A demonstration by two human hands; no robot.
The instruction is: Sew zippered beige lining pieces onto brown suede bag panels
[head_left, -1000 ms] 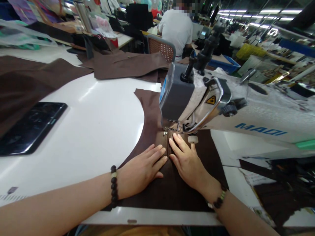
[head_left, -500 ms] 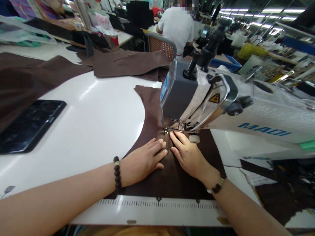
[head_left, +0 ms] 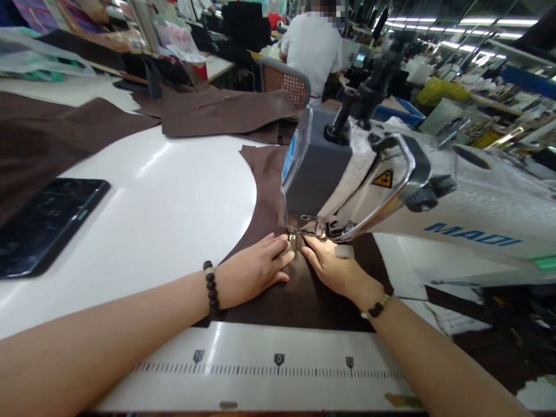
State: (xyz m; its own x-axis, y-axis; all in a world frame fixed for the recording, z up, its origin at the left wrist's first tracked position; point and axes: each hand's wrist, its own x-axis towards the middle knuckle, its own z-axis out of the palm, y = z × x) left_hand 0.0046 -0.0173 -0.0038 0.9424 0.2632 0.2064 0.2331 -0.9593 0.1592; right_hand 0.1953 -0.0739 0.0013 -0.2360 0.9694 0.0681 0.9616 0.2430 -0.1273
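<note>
A dark brown fabric piece [head_left: 304, 295] lies on the white table under the head of a sewing machine [head_left: 321, 168]. My left hand [head_left: 256, 269] rests flat on the cloth just left of the presser foot [head_left: 293, 236], its fingers stretched out. To the right of the foot, my right hand [head_left: 332, 263] also presses the cloth with fingers extended; its fingertips are partly hidden behind the machine's parts. Between the two hands runs a narrow ridged strip [head_left: 297, 243] in the fabric, leading under the foot. The needle point is too small to make out.
A black phone [head_left: 47, 226] lies at the left. More brown fabric pieces [head_left: 217, 110] are at the back of the table. A printed ruler [head_left: 278, 370] runs along the front edge. Beyond, a person in a white shirt [head_left: 310, 49] sits on a chair [head_left: 284, 81].
The fabric has moved forward, away from me, under the presser foot, baring more of the ruler edge. Both hands have gone forward slightly with it, staying flat on the cloth.
</note>
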